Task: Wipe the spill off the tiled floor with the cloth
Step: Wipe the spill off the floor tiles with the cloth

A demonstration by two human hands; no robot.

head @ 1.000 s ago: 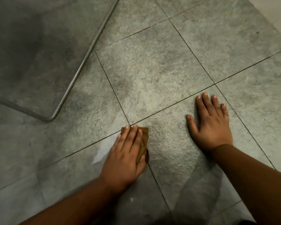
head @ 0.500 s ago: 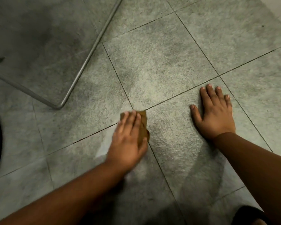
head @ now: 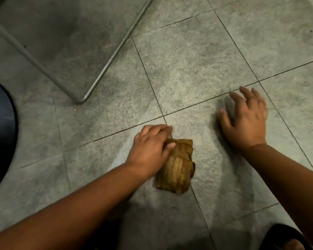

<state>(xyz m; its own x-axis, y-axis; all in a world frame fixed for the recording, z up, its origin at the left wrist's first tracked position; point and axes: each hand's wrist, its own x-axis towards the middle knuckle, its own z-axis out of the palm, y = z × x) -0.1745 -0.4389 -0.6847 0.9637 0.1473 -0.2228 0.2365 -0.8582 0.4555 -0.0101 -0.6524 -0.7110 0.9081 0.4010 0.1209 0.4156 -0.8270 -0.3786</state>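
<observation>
A crumpled brown cloth (head: pixel 178 168) lies on the grey tiled floor (head: pixel 188 65), across a grout line. My left hand (head: pixel 150 147) sits at the cloth's upper left edge. Its thumb rests on the cloth and its fingers stretch past it onto the tile, so most of the cloth is uncovered. A pale wet streak (head: pixel 124 152) shows on the tile just left of that hand. My right hand (head: pixel 246 120) is to the right of the cloth, blurred, fingers spread and raised, the heel near the floor.
A bent metal tube frame (head: pixel 107 64) lies on the floor at upper left, its corner near the middle. A dark rounded object (head: pixel 0 134) fills the left edge. A black sandal (head: pixel 285 239) shows at the bottom right.
My left hand has slid off the top of the cloth, which now lies mostly bare below and right of it. The right hand's fingers have lifted from flat on the tile.
</observation>
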